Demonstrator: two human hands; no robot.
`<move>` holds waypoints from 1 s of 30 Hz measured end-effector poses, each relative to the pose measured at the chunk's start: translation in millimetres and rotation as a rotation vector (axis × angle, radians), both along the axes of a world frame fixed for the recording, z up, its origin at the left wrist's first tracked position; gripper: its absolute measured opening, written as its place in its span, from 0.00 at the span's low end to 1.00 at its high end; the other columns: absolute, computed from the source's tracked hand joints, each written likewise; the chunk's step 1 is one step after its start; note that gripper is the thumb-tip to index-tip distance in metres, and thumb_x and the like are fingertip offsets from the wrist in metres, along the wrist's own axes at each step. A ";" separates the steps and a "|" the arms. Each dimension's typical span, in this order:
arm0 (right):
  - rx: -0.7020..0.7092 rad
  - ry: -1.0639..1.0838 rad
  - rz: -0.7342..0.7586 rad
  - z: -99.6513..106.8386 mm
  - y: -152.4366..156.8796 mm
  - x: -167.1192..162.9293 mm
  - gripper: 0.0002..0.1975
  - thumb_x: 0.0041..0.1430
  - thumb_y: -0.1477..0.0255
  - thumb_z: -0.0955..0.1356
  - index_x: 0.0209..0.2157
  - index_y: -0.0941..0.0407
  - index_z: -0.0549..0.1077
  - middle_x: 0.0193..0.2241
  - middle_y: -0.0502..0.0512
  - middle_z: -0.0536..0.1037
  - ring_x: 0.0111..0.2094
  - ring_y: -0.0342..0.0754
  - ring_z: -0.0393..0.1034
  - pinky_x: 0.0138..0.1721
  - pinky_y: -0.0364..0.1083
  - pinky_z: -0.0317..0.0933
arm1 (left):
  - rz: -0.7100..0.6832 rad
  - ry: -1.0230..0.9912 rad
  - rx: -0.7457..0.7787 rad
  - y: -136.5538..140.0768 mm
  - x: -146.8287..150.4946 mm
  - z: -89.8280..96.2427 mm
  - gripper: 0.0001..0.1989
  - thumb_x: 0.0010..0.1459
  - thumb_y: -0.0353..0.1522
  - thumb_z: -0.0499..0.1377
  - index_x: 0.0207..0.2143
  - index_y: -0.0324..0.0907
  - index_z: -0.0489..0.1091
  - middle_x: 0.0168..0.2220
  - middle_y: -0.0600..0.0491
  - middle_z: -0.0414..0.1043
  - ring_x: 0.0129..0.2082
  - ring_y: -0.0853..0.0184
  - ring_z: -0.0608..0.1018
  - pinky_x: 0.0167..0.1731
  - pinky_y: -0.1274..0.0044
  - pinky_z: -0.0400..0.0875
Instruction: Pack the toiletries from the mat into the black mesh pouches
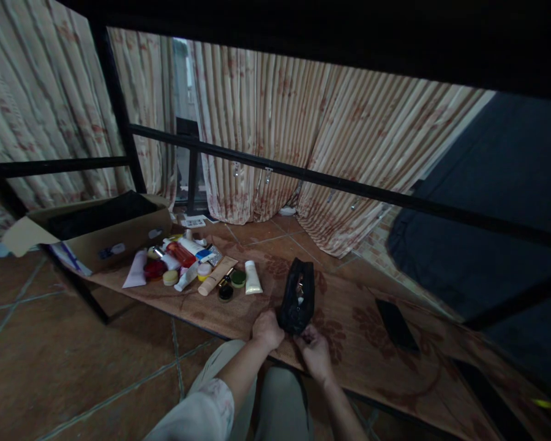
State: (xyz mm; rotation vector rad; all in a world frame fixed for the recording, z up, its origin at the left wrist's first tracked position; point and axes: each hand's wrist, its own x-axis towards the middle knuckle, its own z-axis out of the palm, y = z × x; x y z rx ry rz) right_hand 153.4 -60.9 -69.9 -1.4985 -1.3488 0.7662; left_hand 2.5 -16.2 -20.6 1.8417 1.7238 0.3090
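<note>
A black zip pouch [297, 300] stands on the low brown patterned bench in front of me. Its top gapes, and small items show inside, too dim to name. My left hand [267, 331] is closed at the pouch's near left corner. At the near right end my right hand [315, 353] pinches its edge with thumb and fingers. Left of the pouch lies a white tube [253, 277] with a cap. Beside it are a green-lidded jar [238, 278], a black round jar [226, 293] and a beige tube [218, 275].
More cosmetics, including a red bottle [180, 253] and a lilac tube [136, 269], are heaped at the bench's left. Behind them stands an open cardboard box [119, 240] with black material inside. A dark phone-like slab [397, 326] lies to the right. A black metal rail [312, 177] crosses beyond the bench.
</note>
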 end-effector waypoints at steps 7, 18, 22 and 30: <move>-0.011 -0.005 0.008 2.4 -1.2 0.6 0.09 0.47 0.64 0.67 0.26 0.56 0.68 0.23 0.51 0.73 0.27 0.46 0.66 0.31 0.43 0.58 | -0.007 0.005 -0.005 1.0 0.9 -1.5 0.18 0.45 0.29 0.58 0.42 0.38 0.70 0.41 0.43 0.74 0.43 0.59 0.76 0.40 0.76 0.70; -0.005 -0.016 -0.006 7.9 -3.3 -1.7 0.11 0.47 0.62 0.67 0.23 0.55 0.66 0.21 0.50 0.72 0.26 0.46 0.65 0.30 0.43 0.58 | -0.015 0.021 0.000 1.1 0.5 -3.6 0.17 0.46 0.27 0.58 0.42 0.37 0.71 0.43 0.42 0.74 0.43 0.60 0.76 0.40 0.77 0.70; -0.007 -0.018 0.000 5.8 -2.6 -1.3 0.10 0.47 0.63 0.67 0.25 0.55 0.67 0.22 0.50 0.72 0.27 0.46 0.65 0.30 0.43 0.58 | -0.021 0.017 -0.003 1.2 0.8 -4.4 0.17 0.47 0.28 0.58 0.42 0.38 0.70 0.43 0.43 0.74 0.43 0.60 0.76 0.40 0.78 0.70; 0.000 -0.008 0.007 1.9 -1.6 0.3 0.09 0.47 0.65 0.67 0.25 0.56 0.67 0.22 0.49 0.72 0.26 0.45 0.65 0.30 0.43 0.58 | -0.024 0.022 -0.014 1.0 1.1 -2.2 0.17 0.46 0.28 0.58 0.42 0.37 0.71 0.41 0.42 0.74 0.43 0.58 0.76 0.39 0.76 0.70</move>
